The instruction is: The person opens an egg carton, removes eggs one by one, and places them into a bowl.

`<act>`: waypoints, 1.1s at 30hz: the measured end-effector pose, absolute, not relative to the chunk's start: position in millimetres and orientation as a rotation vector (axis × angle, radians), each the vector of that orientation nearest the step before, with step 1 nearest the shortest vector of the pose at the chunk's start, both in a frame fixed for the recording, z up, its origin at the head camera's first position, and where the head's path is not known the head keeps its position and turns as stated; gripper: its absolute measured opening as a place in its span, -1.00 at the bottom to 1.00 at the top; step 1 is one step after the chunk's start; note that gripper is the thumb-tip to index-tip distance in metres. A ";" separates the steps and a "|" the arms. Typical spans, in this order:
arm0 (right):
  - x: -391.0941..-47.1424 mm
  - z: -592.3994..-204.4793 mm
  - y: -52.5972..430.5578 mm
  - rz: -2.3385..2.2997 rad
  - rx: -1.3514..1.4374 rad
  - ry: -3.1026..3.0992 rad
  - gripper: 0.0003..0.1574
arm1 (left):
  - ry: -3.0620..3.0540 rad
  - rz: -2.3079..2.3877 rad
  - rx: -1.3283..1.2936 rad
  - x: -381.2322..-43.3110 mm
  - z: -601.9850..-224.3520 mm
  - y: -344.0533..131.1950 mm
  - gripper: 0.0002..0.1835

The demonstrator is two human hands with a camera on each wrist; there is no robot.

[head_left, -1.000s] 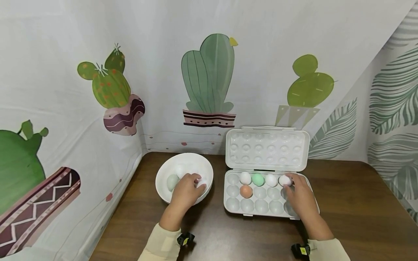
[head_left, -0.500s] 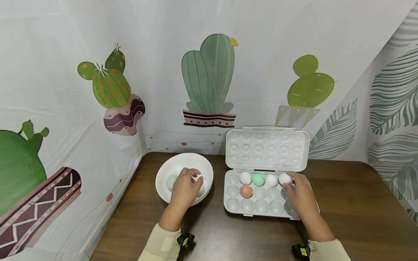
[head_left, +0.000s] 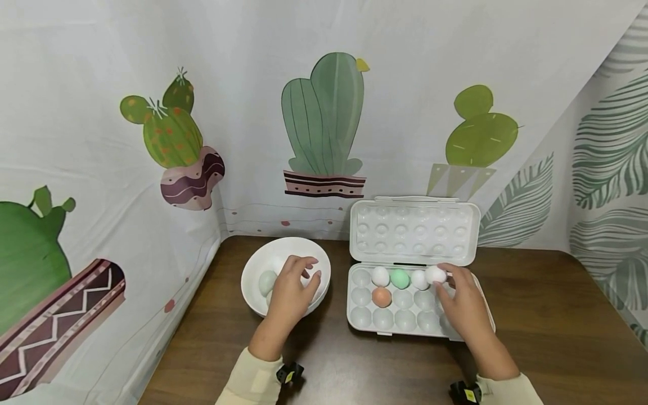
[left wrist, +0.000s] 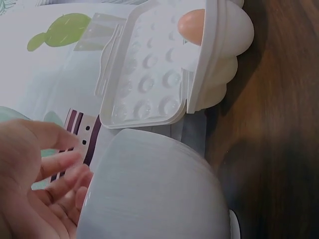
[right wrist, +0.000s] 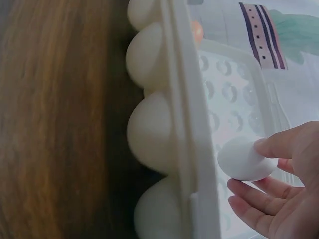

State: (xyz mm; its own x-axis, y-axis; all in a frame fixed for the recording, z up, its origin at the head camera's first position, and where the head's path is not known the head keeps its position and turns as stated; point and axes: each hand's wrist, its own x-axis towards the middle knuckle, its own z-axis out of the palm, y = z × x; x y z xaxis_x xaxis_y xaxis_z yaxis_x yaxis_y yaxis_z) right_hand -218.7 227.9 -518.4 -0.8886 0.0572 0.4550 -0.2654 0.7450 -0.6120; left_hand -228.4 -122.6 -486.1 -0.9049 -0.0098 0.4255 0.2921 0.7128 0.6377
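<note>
My right hand (head_left: pixel 463 301) pinches a white egg (right wrist: pixel 246 158) between thumb and fingertips over the back row of the egg carton (head_left: pixel 365 326). In the head view that egg overlaps the white egg (head_left: pixel 419 279) to its left. Further left in the same row sit a mint-green egg (head_left: pixel 400 278) and another white egg (head_left: pixel 381 276); an orange egg (head_left: pixel 381 297) lies in the middle row. My left hand (head_left: pixel 289 289) hovers over the white bowl (head_left: pixel 250 264), thumb and fingers apart and nothing between them. A pale green egg (head_left: pixel 267 281) shows in the bowl beside it.
The carton's lid (head_left: pixel 415 230) stands raised at the back, against the cactus-printed cloth (head_left: pixel 253 140). Bowl and carton stand side by side on a brown wooden table (head_left: pixel 354 371), a narrow gap between them.
My right hand has shifted slightly left with the white egg, away from the cup where it was. My left hand has come off a white egg in the bowl, its fingers spreading.
</note>
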 end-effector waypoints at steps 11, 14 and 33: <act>-213.9 -513.8 218.1 1.074 0.221 -2.487 -0.47 | -2.506 -1.010 -0.396 -221.9 -483.6 -111.6 -0.66; -212.8 -513.2 216.1 1.069 0.222 -2.499 -0.47 | -2.513 -0.995 -0.431 -220.4 -483.0 -108.3 -0.64; -196.6 -500.7 193.0 1.177 0.344 -2.557 -0.49 | -2.511 -0.940 -0.654 -211.6 -488.6 -93.3 -0.60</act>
